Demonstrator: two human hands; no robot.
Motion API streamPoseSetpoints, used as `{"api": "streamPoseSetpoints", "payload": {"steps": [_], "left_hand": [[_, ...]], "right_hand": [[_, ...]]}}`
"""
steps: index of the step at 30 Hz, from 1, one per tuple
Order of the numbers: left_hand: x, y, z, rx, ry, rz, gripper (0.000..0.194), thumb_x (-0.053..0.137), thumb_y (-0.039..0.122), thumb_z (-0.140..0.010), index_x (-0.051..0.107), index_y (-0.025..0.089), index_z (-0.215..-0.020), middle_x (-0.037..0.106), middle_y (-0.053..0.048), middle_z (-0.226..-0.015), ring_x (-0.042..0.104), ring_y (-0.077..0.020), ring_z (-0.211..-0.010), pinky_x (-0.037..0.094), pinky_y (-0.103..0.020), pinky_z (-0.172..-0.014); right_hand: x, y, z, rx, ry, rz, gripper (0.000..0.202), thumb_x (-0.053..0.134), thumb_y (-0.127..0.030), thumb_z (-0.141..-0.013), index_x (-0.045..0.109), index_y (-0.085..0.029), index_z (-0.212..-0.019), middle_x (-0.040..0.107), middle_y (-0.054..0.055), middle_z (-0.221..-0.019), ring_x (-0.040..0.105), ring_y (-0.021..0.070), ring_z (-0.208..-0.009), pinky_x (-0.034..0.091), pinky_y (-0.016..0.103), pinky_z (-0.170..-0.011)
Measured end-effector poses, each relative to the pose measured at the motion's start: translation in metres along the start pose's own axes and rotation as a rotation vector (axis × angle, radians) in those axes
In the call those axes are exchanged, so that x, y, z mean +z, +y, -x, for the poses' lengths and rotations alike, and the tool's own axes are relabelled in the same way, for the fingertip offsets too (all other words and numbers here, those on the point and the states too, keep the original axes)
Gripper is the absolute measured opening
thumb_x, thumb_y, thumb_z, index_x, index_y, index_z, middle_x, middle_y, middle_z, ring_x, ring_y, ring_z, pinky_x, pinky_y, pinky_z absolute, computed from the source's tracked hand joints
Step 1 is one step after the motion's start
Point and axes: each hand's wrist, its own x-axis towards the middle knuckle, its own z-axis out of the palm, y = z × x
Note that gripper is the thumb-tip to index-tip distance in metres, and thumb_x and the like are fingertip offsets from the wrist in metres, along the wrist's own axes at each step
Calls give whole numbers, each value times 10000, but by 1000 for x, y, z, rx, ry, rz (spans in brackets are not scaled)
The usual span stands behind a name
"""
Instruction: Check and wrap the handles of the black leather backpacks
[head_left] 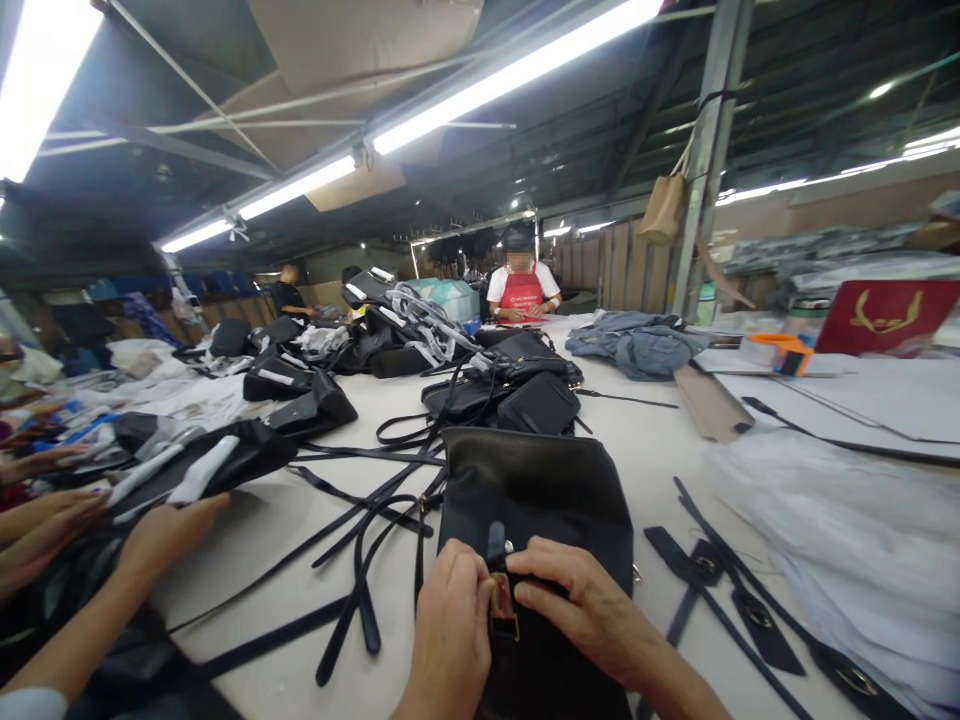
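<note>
A black bag (536, 480) lies on the pale table in front of me, its flap toward the far side. At its middle is a short strap (496, 545) with a metal buckle (504, 610). My left hand (454, 620) has its fingers pressed together on the left edge of the buckle. From the right, my right hand (574, 590) pinches the strap beside the buckle with thumb and forefinger. Its fingertips are close to those of my left hand. A small metal stud shows just above the right fingertips.
Loose black straps (367, 560) spread left of the bag, and more (750, 600) lie right. Black bags (525, 380) are piled beyond. Another person's hands (161, 530) handle a black item at left. White sheets (877, 560) lie right. A person in a red apron (521, 295) is across the table.
</note>
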Motion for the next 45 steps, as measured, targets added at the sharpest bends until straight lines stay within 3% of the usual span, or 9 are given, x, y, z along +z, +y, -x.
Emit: {"api": "streamPoseSetpoints", "payload": {"steps": [6,11,13,20,27,33,41,43,45], "left_hand": [[0,5,3,34,-65,139,200,354,194,-947,465,219,-783,531,-19,-794,529,-167,-738,408,-285,-677],[-20,6,-2,-262,15,350,275,390,331,-963,437,220,-715,455,16,-709,477,-149,-669,394,-253,-633],[-27,7,-4,-294,15,370,329,405,355,-958,444,213,-664,453,15,-684,469,-149,-660,379,-252,-623],[-19,19,-4,-244,33,357,134,532,219,-852,620,201,-752,567,-19,-807,560,-172,-780,423,-260,-719],[-16,21,-5,-305,85,309,131,554,176,-796,576,204,-670,557,3,-709,538,-152,-657,424,-245,-626],[-19,19,-6,-180,-37,109,215,445,117,-863,509,208,-678,552,-5,-738,544,-161,-718,412,-269,-665],[2,0,15,111,99,-26,205,407,96,-891,507,217,-759,548,-5,-752,520,-155,-710,394,-264,-647],[2,-3,23,120,64,55,186,410,141,-918,502,222,-778,549,-3,-775,522,-149,-720,404,-255,-655],[-2,-2,25,28,14,141,201,394,203,-944,480,224,-763,536,0,-768,518,-145,-702,412,-253,-645]], "right_hand": [[8,0,0,29,61,151,155,534,-167,-894,675,-203,-841,599,9,-785,590,163,-760,391,260,-673],[6,-2,-1,-1,56,75,146,547,-175,-897,669,-224,-832,566,-15,-765,582,141,-744,389,242,-670],[5,-3,-1,-12,55,67,142,553,-167,-893,661,-221,-819,552,-20,-759,574,136,-738,387,235,-666],[6,-5,-1,-63,56,145,176,507,-198,-935,636,-217,-817,522,-18,-752,556,130,-700,365,234,-622],[9,-5,0,-154,48,293,195,487,-181,-938,584,-205,-771,508,-16,-740,532,128,-693,333,232,-596],[10,-8,0,-177,31,326,219,472,-169,-941,576,-201,-751,514,-15,-734,530,130,-699,329,240,-599],[10,-9,-1,-93,85,195,172,508,-161,-921,634,-211,-815,542,-11,-761,562,131,-716,361,229,-616],[9,-9,-1,-87,93,152,170,511,-151,-912,652,-215,-843,553,-10,-770,570,131,-722,373,228,-624],[8,-9,-1,-80,90,128,181,511,-149,-908,657,-214,-821,565,-7,-773,573,134,-728,382,231,-634]]}}
